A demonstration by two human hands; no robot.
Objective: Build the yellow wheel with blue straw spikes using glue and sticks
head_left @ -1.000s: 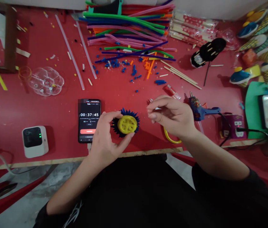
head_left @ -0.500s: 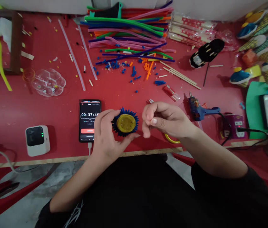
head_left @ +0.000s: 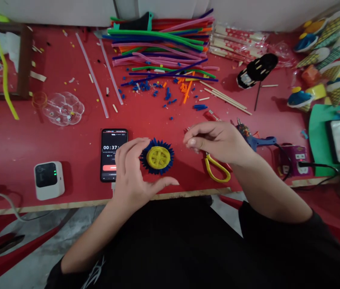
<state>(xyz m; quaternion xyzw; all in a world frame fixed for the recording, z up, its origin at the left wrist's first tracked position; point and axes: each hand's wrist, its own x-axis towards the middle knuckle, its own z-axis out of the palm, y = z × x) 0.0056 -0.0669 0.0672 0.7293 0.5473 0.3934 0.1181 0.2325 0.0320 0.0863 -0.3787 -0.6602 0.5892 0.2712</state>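
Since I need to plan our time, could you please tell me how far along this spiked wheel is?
Done: blue spikes ring the yellow wheel all round. In hand: the left hand cups it on the table, fingers spread; the right hand hovers beside it, fingertips pinched, whatever they hold too small to tell. Left: probably little, judging by the full ring; blue bits and the glue gun lie nearby.

Near the worktop's (head_left: 67,136) front edge lies the wheel (head_left: 158,157), the phone (head_left: 113,154) just left, the scissors (head_left: 217,168) right. The straws (head_left: 160,44) pile along the back edge.
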